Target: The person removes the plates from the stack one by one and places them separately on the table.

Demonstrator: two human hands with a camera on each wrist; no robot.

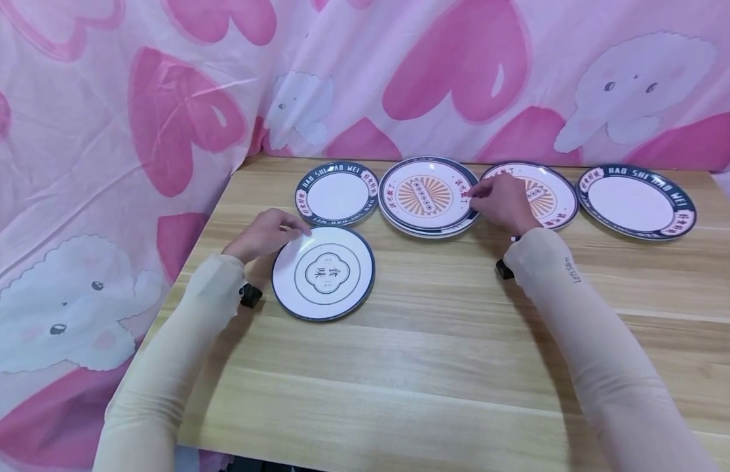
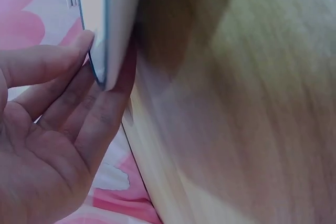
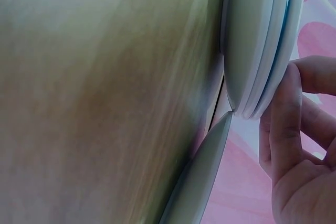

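We seem mid-grip: left hand (image 1: 267, 235) pinches the medallion plate (image 1: 324, 273) left of centre; right hand (image 1: 508, 205) touches the upper-centre plate stack (image 1: 426, 196) (whether pinching, we can't make out). The next move likely calls for firm grips.

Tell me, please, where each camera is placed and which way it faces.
Head: worn on the head, faces forward and down at the table; left hand, right hand and sleeves show.
Left wrist: worn on it, faces the emblem plate edge-on; left palm and fingers show.
Right wrist: worn on it, faces the plate stack side-on; the right hand shows partly.
Shared: head and left wrist show the left hand pinching that plate.
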